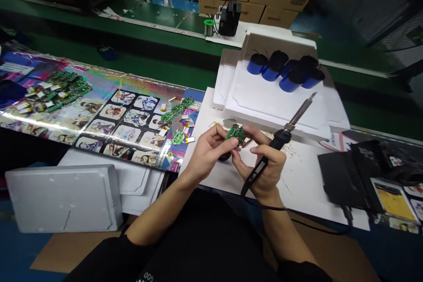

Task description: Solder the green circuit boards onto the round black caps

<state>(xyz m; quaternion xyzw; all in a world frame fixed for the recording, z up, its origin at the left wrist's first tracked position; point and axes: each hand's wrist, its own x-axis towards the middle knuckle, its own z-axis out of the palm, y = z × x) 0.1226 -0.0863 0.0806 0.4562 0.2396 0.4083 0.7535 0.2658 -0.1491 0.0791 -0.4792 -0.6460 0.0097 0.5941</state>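
Observation:
Between my two hands is a small green circuit board [235,133]. My left hand [209,149] pinches its near left side with thumb and fingers. A black soldering iron [281,138] lies across my right hand [261,165], its metal tip pointing up and away to the right. The fingertips of that same hand also touch the board's right side, near some thin wires. Below the board, a dark round object [224,156] is mostly hidden by my fingers. A small battery with wires [213,124] lies just beyond my left fingers.
White foam trays [238,97] hold several blue cylinders [291,80]. To the left, boards with batteries [178,136] lie on a printed sheet [114,134], with a larger pile [62,88] further off. A black box [343,180] with the iron's cable stands right. A solder spool [209,27] is at the back.

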